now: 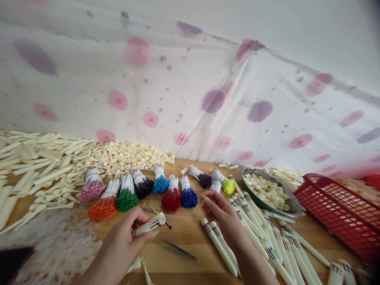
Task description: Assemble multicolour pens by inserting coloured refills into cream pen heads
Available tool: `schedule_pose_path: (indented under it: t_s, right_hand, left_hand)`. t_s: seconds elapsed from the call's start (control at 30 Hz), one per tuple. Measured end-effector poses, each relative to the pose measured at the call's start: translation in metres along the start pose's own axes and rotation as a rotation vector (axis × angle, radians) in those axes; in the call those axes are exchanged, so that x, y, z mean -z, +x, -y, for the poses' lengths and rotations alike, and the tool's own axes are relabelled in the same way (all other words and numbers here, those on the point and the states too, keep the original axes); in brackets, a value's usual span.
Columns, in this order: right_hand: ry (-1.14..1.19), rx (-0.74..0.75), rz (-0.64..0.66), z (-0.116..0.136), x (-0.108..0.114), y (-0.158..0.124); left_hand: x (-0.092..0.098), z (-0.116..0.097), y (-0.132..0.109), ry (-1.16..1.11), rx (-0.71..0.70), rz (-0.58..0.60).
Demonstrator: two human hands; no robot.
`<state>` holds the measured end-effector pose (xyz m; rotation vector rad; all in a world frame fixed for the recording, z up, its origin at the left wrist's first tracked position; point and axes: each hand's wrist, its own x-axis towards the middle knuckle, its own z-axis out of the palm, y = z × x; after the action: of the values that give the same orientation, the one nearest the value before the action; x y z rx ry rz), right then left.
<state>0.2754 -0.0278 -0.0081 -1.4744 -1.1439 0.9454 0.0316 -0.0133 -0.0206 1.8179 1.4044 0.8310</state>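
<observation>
My left hand [130, 233] is closed around a cream multicolour pen barrel [151, 224], whose slotted end points right and shows coloured strips inside. My right hand [221, 215] hovers just in front of a bundle with white tops [215, 185], fingers curled together; whatever they pinch, if anything, is too small to make out. Bundles of refills with coloured ends stand across the table, among them red [171, 196], blue [189, 194], green [127, 194] and orange [103, 204]. Tweezers [179, 249] lie between my hands, with a few loose refills [160, 213] behind them.
Assembled pens [285, 253] lie in rows at the right. Behind them are a metal bowl [246, 174] of small cream parts and a red plastic basket [335, 209]. Cream parts [124, 156] heap at the back left, clear plastic pieces [62, 241] at the front left.
</observation>
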Motion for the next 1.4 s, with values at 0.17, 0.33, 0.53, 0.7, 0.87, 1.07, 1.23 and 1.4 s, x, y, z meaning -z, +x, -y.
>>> schedule_pose_path:
  t_s: [0.17,0.33,0.53,0.7,0.87,1.07,1.23,1.4]
  right_hand:
    - [-0.324,0.061,-0.149,-0.009,0.042,0.041]
    - [-0.778,0.0,-0.115,-0.011,0.055,0.09]
    - [-1.115,-0.071,0.014,-0.011,0.034,0.129]
    - [-1.205,-0.074,0.13,-0.004,0.011,0.123]
    - [-1.23,-0.016,0.145,-0.005,0.005,0.104]
    - [-1.21,-0.002,0.184,-0.01,0.011,0.109]
    - [-1.175,-0.061,0.322,-0.005,0.016,0.122]
    - [-1.164,-0.154,0.356,0.001,0.021,0.13]
  left_hand:
    - [0.001,0.007,0.004,0.001,-0.002,0.031]
    - [0.0,0.009,0.004,-0.008,-0.029,0.039]
    - [0.001,0.004,0.002,-0.022,-0.043,0.001]
    - [0.003,0.005,0.003,0.001,-0.062,-0.001]
    - [0.003,0.009,0.004,0.022,-0.097,0.021]
    - [0.002,0.011,0.003,0.016,-0.098,0.045]
    - [0.0,0.012,0.002,0.016,-0.085,0.041]
    - [0.001,0.011,0.003,0.016,-0.076,0.06]
